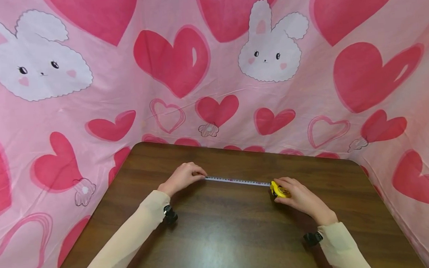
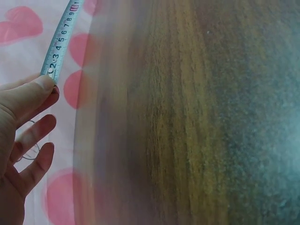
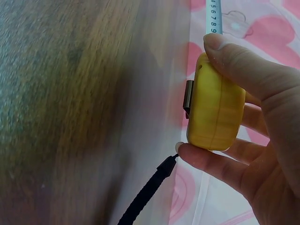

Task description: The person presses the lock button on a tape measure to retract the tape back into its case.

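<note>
Between the two hands a white blade (image 1: pixel 239 181) with dark marks and numbers is stretched out of a yellow tape measure (image 1: pixel 280 190). My left hand (image 1: pixel 184 177) pinches the blade's free end between thumb and forefinger, the other fingers spread apart in the left wrist view. My right hand (image 1: pixel 300 196) grips the yellow case (image 3: pixel 216 105), its thumb (image 3: pixel 234 54) by the mouth where the blade comes out. A metal clip (image 3: pixel 188 99) sits on the case's side, and a black wrist strap (image 3: pixel 147 192) hangs from its lower end.
The brown wooden table (image 1: pixel 212 231) lies beneath both hands. Around its back and sides hangs a pink cloth (image 1: pixel 226 72) printed with hearts and rabbits. Small black cameras are worn on the left wrist (image 1: pixel 170 214) and right wrist (image 1: pixel 312 238).
</note>
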Demonstrator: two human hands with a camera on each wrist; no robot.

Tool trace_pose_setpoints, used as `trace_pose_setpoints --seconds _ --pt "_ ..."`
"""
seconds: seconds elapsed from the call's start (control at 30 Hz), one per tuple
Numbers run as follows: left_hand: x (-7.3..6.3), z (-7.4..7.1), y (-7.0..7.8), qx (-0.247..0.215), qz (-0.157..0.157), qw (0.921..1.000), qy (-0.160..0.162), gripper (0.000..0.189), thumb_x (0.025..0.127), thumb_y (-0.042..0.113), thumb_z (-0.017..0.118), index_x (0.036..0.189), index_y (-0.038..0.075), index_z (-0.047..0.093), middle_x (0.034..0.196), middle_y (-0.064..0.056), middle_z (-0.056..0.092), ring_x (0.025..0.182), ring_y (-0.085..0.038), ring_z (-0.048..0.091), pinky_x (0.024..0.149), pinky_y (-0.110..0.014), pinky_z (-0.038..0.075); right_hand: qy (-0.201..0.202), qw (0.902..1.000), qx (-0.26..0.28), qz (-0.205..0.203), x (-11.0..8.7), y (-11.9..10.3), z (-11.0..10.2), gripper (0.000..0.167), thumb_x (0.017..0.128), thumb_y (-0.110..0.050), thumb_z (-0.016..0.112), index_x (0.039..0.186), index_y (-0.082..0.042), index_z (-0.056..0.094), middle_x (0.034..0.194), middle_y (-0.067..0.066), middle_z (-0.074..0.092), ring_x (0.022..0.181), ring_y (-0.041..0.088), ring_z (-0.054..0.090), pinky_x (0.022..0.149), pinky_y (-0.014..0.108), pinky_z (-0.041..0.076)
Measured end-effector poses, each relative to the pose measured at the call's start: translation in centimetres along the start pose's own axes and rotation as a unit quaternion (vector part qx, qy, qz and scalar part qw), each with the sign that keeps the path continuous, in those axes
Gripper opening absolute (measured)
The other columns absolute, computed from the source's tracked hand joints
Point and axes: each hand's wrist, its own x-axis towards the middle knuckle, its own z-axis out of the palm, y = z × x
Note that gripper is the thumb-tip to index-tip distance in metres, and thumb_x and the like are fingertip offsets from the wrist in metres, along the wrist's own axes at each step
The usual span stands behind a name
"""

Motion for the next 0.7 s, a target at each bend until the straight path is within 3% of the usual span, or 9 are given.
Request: trace_pose_setpoints --seconds 0.37,0.7 --pt "0.13 0.29 0.3 0.005 0.012 0.9999 0.003 0.013 0.094 0.018 0.078 0.106 0.019 0.082 0.104 0.007 0.077 0.099 -0.016 0.065 0.094 -0.041 0.054 0.006 0.9999 0.002 -0.01 0.29 -0.26 0.48 0.066 0.089 -0.035 0.083 0.142 -0.003 0.061 0.136 0.018 0.062 0.117 0.035 0.061 0.103 0.059 0.05" --pt "0.35 0.52 0.33 0.004 0.006 1.0 -0.004 0.013 0.095 0.018 0.077 0.107 0.02 0.082 0.105 0.008 0.076 0.1 -0.015 0.065 0.094 -0.04 0.054 -0.003 0.9999 0.009 0.007 0.24 -0.68 0.42 0.067 0.089 -0.037 0.083 0.145 -0.008 0.06 0.139 0.015 0.062 0.122 0.034 0.06 0.105 0.057 0.049"
